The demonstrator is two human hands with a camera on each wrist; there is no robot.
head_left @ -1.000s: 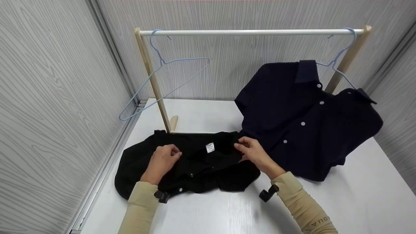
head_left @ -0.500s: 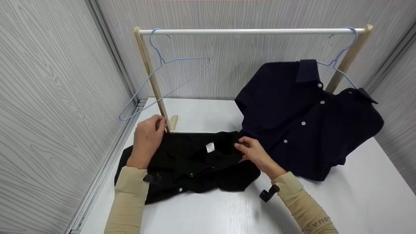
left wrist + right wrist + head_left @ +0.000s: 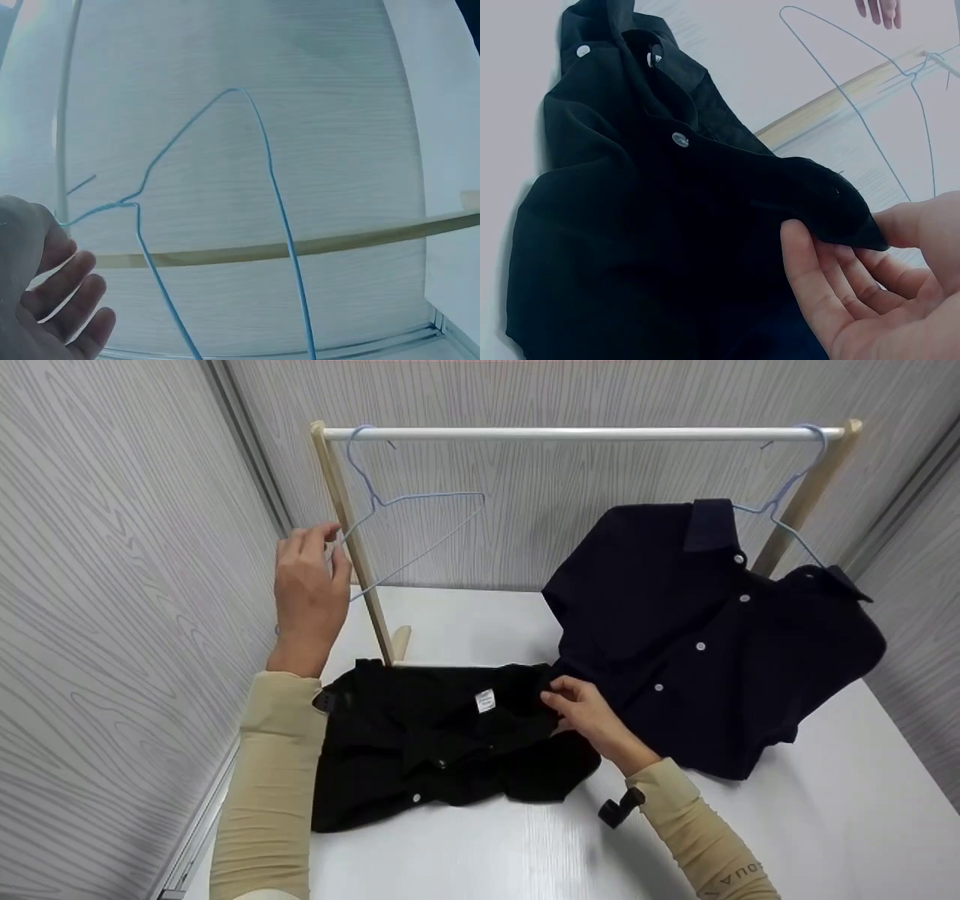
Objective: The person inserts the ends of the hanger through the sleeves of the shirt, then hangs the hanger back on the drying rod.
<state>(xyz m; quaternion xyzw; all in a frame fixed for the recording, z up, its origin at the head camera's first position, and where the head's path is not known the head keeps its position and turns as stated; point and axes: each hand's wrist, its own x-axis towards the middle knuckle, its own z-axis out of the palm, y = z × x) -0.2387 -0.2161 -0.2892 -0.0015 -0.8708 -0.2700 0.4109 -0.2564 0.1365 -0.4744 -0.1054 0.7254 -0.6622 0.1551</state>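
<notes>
My left hand (image 3: 307, 589) is raised beside the left blue wire hanger (image 3: 435, 496), fingers loosely bent. In the left wrist view that hand (image 3: 34, 277) appears near the hook end of the hanger (image 3: 271, 169), with no grip on the wire visible. My right hand (image 3: 592, 716) pinches the collar edge of a black button shirt (image 3: 375, 742), which lies crumpled on the table with its white label (image 3: 486, 701) showing. Close up in the right wrist view, thumb and fingers of the right hand (image 3: 877, 292) hold the pointed collar tip of the black shirt (image 3: 645, 247).
A rack with a white rod (image 3: 585, 433) and wooden posts (image 3: 349, 532) stands on the white table (image 3: 540, 855). At the right, a navy button shirt (image 3: 637, 600) hangs partly on a second blue hanger (image 3: 787, 480). Panelled walls (image 3: 135, 585) enclose the left and back.
My left hand has left the black shirt and risen up and leftward, past the post, to the hanger. The right hand keeps its pinch on the collar in the same place.
</notes>
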